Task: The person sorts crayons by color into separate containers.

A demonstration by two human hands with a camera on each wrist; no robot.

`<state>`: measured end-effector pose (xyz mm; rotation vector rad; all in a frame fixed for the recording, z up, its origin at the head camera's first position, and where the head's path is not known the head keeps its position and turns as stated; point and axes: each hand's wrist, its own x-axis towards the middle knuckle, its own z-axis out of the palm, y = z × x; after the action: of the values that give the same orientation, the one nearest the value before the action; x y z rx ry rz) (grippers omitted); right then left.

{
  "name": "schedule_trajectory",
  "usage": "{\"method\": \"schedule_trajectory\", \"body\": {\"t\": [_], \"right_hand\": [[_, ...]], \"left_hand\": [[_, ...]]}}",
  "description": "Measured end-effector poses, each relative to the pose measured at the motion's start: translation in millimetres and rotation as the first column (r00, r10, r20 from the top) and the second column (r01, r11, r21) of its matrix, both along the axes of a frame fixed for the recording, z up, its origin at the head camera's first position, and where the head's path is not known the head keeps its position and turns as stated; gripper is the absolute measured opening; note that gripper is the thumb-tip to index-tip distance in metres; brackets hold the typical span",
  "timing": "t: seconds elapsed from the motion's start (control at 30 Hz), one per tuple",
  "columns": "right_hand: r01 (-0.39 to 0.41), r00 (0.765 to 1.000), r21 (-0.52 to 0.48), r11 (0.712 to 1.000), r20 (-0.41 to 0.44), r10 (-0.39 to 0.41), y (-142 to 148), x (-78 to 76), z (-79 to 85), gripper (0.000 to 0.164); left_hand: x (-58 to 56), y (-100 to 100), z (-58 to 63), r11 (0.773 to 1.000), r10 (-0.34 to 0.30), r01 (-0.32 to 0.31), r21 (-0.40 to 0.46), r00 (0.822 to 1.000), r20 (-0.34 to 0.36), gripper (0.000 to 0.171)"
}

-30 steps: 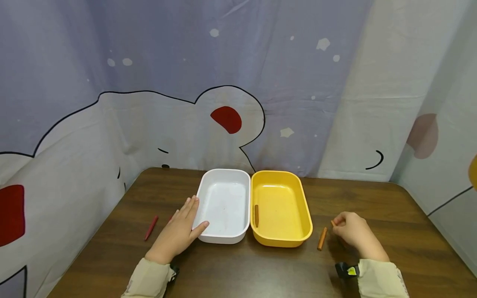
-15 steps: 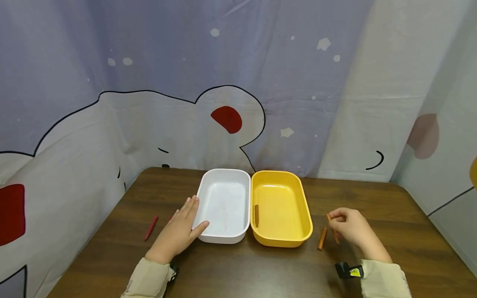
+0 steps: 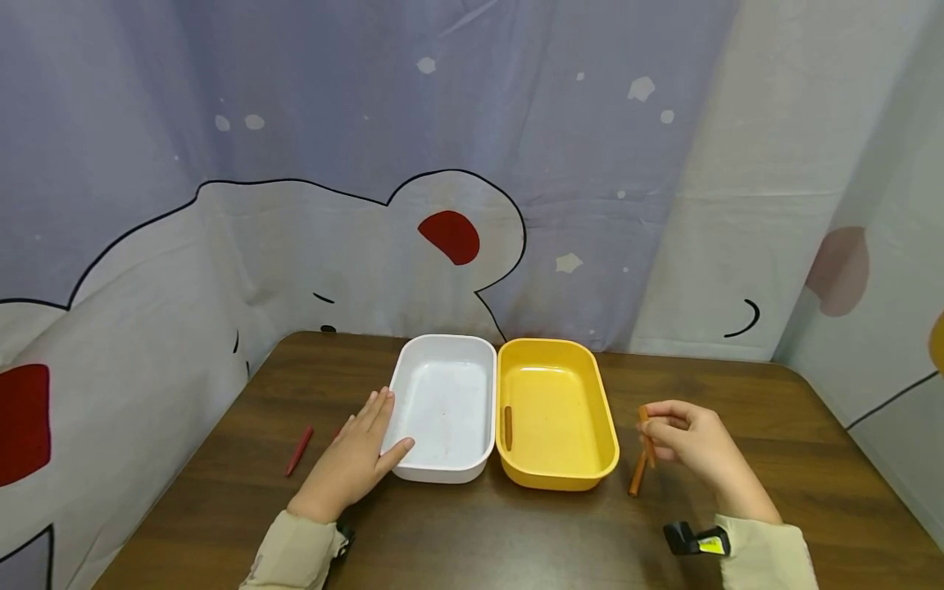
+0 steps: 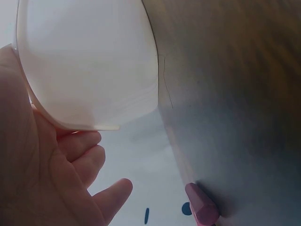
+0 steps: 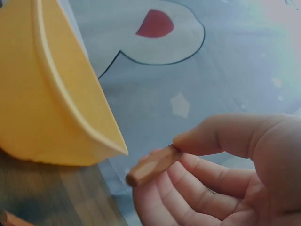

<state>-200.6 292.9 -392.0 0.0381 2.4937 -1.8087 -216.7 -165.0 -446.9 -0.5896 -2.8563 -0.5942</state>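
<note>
My right hand (image 3: 701, 447) pinches an orange-brown crayon (image 5: 153, 167) between thumb and fingers, to the right of the yellow tray (image 3: 609, 410). A second orange-brown crayon (image 3: 637, 478) lies on the table just below the held one and overlaps it in the head view. Inside the yellow tray, a brown crayon (image 3: 508, 428) lies along the left wall. My left hand (image 3: 350, 465) rests on the left rim of the white tray (image 3: 442, 474), fingers straight and thumb spread towards its near corner. The two trays stand side by side.
On the brown table (image 3: 457, 541), a red crayon (image 3: 299, 451) lies left of my left hand. Another red piece (image 3: 337, 432) is mostly hidden behind that hand. A printed curtain (image 3: 590, 164) hangs behind the table's far edge.
My right hand has lifted the crayon from the table and carried it a little up and left, towards the yellow tray. The left hand and both trays have stayed put.
</note>
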Motion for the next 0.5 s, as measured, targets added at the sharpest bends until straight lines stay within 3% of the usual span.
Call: {"method": "schedule_trajectory", "body": {"t": [0.27, 0.5], "right_hand": [[0.023, 0.997, -0.115, 0.993, -0.073, -0.032, -12, 0.1, 7.5, 0.047], [0.044, 0.997, -0.158, 0.987, -0.056, -0.053, -37, -0.6, 6.6, 0.047]], "left_hand": [[0.1, 0, 1.6, 1.0, 0.007, -0.007, 0.015, 1.0, -0.01, 0.081], [0.4, -1, 0.7, 1.0, 0.013, -0.013, 0.001, 1.0, -0.015, 0.081]]}}
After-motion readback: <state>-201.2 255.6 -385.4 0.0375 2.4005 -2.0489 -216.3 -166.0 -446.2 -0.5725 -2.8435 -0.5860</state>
